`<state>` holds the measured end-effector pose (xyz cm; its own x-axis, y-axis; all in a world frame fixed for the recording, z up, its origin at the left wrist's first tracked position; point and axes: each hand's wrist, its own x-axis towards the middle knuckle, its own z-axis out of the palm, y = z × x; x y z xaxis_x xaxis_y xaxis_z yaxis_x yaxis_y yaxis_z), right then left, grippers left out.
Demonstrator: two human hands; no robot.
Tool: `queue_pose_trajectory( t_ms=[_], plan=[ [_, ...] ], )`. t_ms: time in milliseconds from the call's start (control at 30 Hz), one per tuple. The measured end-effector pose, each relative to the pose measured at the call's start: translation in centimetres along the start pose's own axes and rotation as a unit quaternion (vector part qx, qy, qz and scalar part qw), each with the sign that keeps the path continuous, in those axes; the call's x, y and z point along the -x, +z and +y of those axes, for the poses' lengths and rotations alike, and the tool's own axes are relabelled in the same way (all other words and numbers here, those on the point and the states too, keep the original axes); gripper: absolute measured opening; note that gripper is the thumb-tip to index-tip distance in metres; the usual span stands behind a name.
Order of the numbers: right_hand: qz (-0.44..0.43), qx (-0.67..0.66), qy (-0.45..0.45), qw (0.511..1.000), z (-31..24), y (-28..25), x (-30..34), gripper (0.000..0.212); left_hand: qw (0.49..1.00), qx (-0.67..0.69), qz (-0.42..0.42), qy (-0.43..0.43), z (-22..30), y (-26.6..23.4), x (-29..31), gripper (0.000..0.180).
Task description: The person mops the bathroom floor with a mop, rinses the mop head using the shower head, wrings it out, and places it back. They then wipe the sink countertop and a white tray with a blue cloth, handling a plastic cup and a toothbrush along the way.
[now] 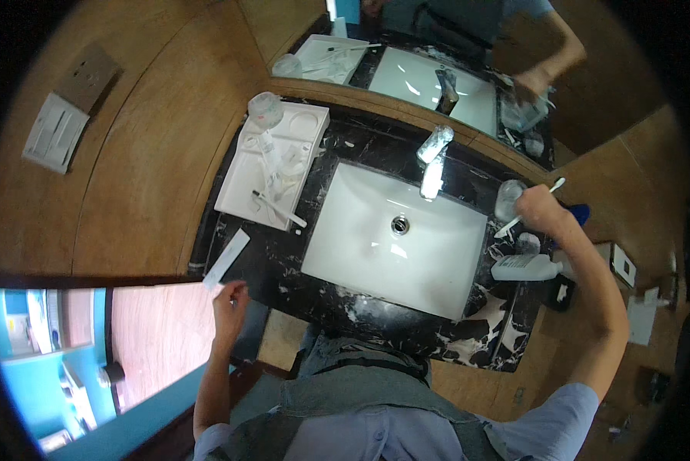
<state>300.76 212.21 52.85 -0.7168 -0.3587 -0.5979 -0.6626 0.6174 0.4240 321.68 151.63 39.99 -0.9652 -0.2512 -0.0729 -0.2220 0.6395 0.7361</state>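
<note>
My right hand (541, 209) is closed at the far right of the counter, around a thin white stick that looks like a toothbrush (506, 228). One end points toward the sink and the other toward the wall. Beside this hand stands a clear plastic cup (507, 198), and nearer to me a white bottle (525, 267) lies on its side. At the counter's left front edge is my left hand (230, 302), its fingers curled together; what they hold, if anything, is too small to make out. Just beyond those fingers lies a long pale flat strip or box (227, 257).
A white rectangular sink (360, 253) with a chrome faucet (434, 163) sits in the black marbled counter (276, 269). On the left, a white tray (233, 188) bears a clear container (266, 110), crumpled clear plastic and a white toothbrush (282, 209). A mirror (468, 46) spans the back.
</note>
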Motion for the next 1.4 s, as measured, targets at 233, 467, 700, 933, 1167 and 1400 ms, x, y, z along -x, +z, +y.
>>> queue_pose_trajectory(
  t_ms=[233, 467, 700, 933, 1167, 1400],
  plan=[
    [-0.021, -0.246, -0.028, 0.969, -15.4, -1.9, -7.5, 0.014, 0.988, 0.068, -0.026, 0.139, 2.3, -0.8, -13.0, 0.011],
    [-0.077, -0.918, 0.168, 0.352, -25.3, 5.5, -16.5, 0.024, 0.982, 0.062, -0.09, 0.156, 2.8, -0.6, -18.8, 0.012],
    [0.065, -0.677, 0.272, 0.681, -27.1, 5.6, -17.9, 0.026, 0.976, 0.092, 0.052, 0.192, 6.3, 2.7, -30.4, 0.025],
    [0.152, -0.405, 0.322, 0.842, -29.1, 6.1, -18.5, 0.013, 0.958, -0.082, 0.075, 0.263, 8.1, 5.6, -37.7, 0.031],
    [0.177, -0.402, 0.324, 0.838, -29.7, 6.4, -18.7, 0.013, 0.956, -0.119, 0.014, 0.269, 6.4, 7.4, -40.3, 0.027],
    [0.18, -0.349, 0.299, 0.87, -29.6, 7.1, -19.1, 0.012, 0.943, -0.101, 0.031, 0.315, 4.9, 7.5, -41.1, 0.024]
  ],
)
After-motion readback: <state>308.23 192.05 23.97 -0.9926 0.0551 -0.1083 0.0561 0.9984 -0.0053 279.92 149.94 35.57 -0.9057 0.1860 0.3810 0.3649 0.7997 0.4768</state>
